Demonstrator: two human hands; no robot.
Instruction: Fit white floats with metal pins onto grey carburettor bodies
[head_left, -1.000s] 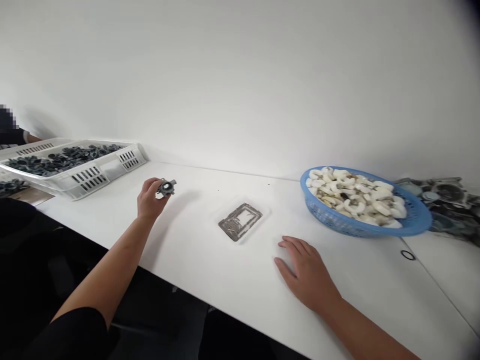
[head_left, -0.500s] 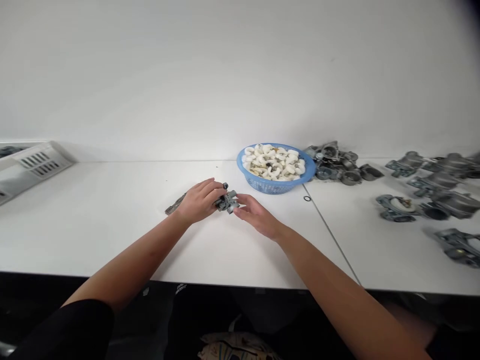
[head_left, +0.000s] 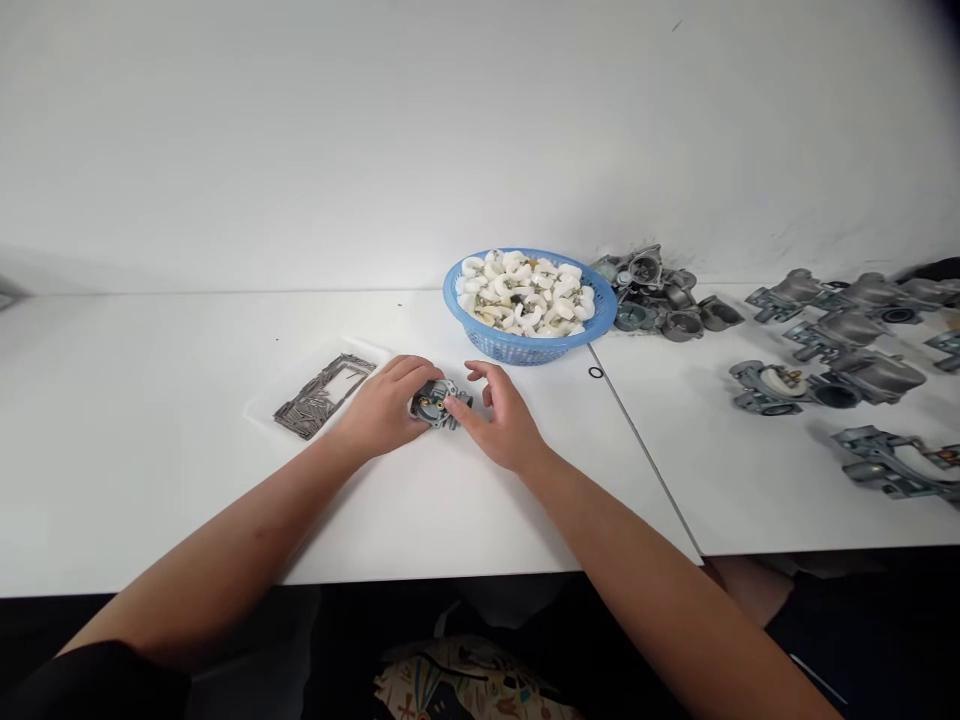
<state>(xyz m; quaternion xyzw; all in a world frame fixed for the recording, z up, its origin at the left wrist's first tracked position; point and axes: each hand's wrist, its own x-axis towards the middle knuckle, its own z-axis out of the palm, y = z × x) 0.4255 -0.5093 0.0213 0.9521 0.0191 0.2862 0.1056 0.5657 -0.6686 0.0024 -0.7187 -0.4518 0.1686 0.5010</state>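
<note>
Grey metal casting (head_left: 433, 411), one: gripped in our left hand (head_left: 390, 405) over the white table (head_left: 187, 500), nearer us than the blue basket (head_left: 517, 350). Change noted: brass fittings (head_left: 440, 405) now face us, which, we judge, puts its inner side within reach. Our right hand (head_left: 499, 420): loosely spread, thumb at the casting, other fingers clear. Writing: none we can read.

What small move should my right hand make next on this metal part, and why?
Perhaps curl your right hand around the metal part to steady it: your left hand grips its left side, while your right hand seems to touch it with the thumb alone.
</note>
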